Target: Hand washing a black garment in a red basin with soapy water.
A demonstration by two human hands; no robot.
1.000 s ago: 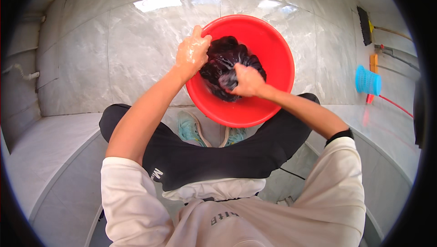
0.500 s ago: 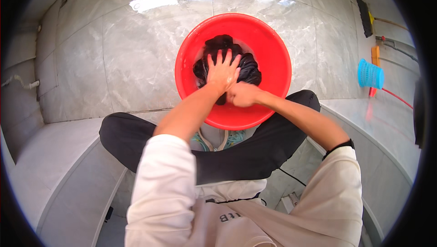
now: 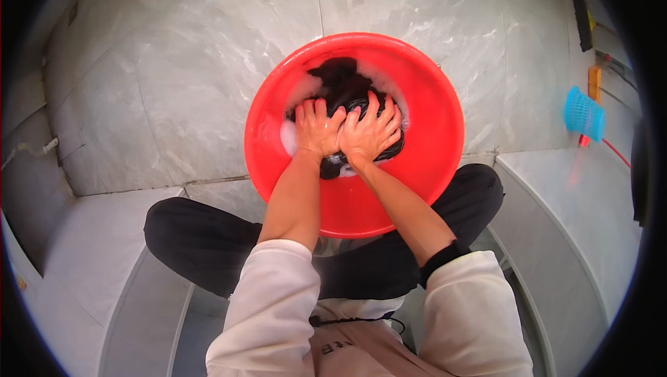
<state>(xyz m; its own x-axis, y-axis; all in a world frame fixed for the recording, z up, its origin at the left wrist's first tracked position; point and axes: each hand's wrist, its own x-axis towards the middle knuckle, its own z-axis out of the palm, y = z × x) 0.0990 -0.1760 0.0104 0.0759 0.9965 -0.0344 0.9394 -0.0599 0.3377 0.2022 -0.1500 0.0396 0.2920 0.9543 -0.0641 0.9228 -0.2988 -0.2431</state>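
Wet black garment (image 3: 345, 94) was under both hands, pinned against the bottom of the red plastic basin (image 3: 424, 169). Left hand (image 3: 316, 129) and right hand (image 3: 369, 134) lay side by side, touching at the thumbs, fingers spread flat and pressing down on the cloth; neither was closed around it.

Change over the last second: the hands were apart then, left on the basin rim and right bunched in the cloth. Half a second back the left hand was splayed on top with the right just beneath it. At this moment both had come together, palms down, on the near half of the garment. Read: a shift from gripping to a two-palm press-and-knead stroke. The basin also sat more centred in view than before.

White suds (image 3: 292, 134) ringed the cloth on the left and top sides, with some foam at the wrists. The far end of the garment stuck out beyond the fingertips, uncovered.

The basin sat on the grey marble-tiled floor (image 3: 174, 99), just in front of the person's crossed legs in black trousers (image 3: 201, 238). White sleeves were pushed up, with a dark band at the right wrist. A blue plastic basket (image 3: 582, 114) stood well apart at the right by the wall.
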